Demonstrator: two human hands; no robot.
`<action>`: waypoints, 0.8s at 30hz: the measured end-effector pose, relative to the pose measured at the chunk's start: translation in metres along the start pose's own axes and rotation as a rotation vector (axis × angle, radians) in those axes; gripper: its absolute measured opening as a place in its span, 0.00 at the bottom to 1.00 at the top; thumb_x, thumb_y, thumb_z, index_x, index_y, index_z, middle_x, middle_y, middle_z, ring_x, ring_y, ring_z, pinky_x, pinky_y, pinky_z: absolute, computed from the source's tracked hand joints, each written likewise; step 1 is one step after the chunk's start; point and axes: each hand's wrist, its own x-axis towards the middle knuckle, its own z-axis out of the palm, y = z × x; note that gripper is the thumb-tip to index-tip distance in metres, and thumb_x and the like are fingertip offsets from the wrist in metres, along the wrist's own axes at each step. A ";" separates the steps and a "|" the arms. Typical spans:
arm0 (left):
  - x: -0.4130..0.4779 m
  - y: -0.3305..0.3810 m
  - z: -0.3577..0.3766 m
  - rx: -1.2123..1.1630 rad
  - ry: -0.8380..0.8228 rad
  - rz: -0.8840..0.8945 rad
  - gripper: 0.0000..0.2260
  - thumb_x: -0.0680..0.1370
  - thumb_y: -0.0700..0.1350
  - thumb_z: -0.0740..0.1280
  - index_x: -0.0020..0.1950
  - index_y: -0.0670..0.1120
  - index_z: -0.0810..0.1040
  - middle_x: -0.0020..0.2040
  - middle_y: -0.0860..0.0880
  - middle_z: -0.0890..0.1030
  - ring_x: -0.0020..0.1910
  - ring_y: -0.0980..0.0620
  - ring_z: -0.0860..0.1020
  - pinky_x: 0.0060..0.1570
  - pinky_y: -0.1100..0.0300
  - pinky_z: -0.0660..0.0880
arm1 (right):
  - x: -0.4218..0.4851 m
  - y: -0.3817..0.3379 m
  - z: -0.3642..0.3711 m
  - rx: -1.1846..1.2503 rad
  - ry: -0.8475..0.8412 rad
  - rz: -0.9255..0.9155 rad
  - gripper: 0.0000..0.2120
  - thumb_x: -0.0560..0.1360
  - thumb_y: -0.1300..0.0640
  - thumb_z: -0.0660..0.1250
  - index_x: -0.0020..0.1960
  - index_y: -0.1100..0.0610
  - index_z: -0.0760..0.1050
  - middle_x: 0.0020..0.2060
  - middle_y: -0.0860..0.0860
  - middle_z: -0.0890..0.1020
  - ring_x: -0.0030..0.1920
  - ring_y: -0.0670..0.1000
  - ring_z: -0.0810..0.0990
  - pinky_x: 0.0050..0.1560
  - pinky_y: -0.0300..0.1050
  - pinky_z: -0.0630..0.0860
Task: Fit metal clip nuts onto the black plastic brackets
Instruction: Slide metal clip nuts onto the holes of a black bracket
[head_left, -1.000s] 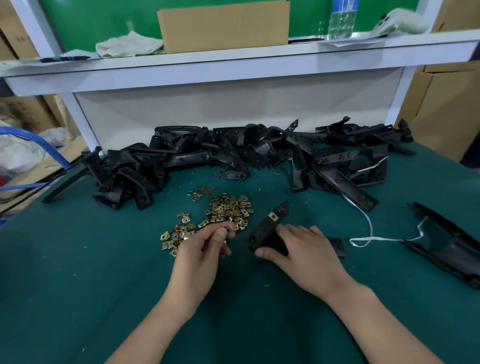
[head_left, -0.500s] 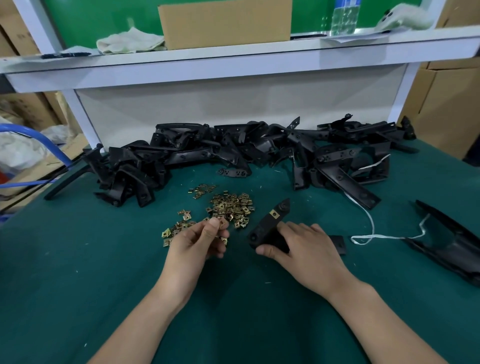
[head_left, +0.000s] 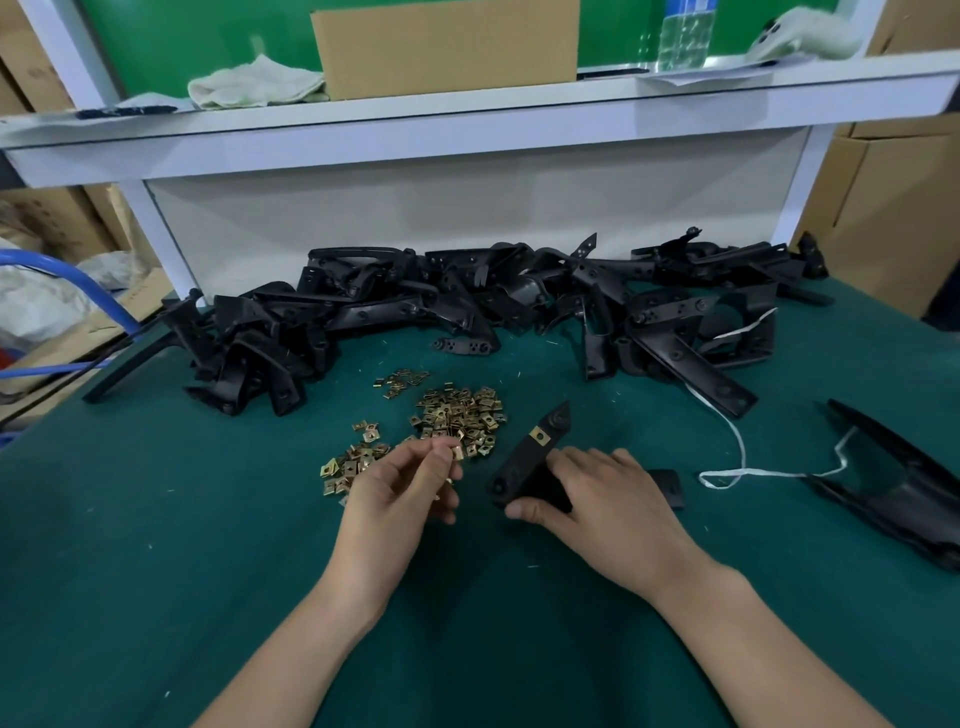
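Note:
My right hand (head_left: 597, 499) grips a black plastic bracket (head_left: 524, 460) that lies tilted on the green table; one brass clip nut (head_left: 540, 435) sits on its upper arm. To the left of the bracket, my left hand (head_left: 402, 486) pinches a small brass clip nut (head_left: 456, 451) between thumb and fingertips, just above the table. A loose heap of brass clip nuts (head_left: 460, 415) lies right behind my left hand, with a smaller scatter (head_left: 353, 465) to its left.
A long pile of black brackets (head_left: 467, 312) runs across the back of the table under a white shelf (head_left: 467, 119). A large black part (head_left: 904, 483) and a white string (head_left: 748, 470) lie at the right. Cardboard boxes stand beyond both table ends.
My left hand has lifted slightly from the clip nut scatter and turned its fingertips up with a nut pinched in them. My right hand and the bracket have stayed put.

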 end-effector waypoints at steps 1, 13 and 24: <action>-0.001 -0.001 0.003 -0.015 -0.008 -0.008 0.09 0.82 0.44 0.65 0.51 0.51 0.85 0.41 0.49 0.81 0.37 0.52 0.78 0.38 0.60 0.78 | 0.000 -0.001 0.000 0.004 0.000 -0.008 0.39 0.72 0.22 0.40 0.60 0.48 0.73 0.48 0.42 0.79 0.50 0.48 0.78 0.51 0.45 0.65; -0.003 -0.006 0.009 -0.044 -0.096 -0.075 0.10 0.73 0.56 0.72 0.46 0.50 0.84 0.41 0.52 0.82 0.43 0.54 0.80 0.45 0.57 0.78 | 0.001 -0.003 0.001 0.009 0.000 -0.021 0.39 0.71 0.21 0.39 0.59 0.46 0.73 0.49 0.43 0.80 0.51 0.49 0.78 0.52 0.46 0.67; -0.004 -0.001 0.011 -0.027 -0.123 -0.088 0.16 0.70 0.61 0.73 0.46 0.50 0.84 0.45 0.50 0.83 0.45 0.53 0.80 0.46 0.59 0.78 | 0.000 -0.005 -0.001 -0.028 -0.018 -0.030 0.39 0.71 0.22 0.39 0.62 0.45 0.73 0.50 0.42 0.80 0.52 0.48 0.78 0.53 0.46 0.68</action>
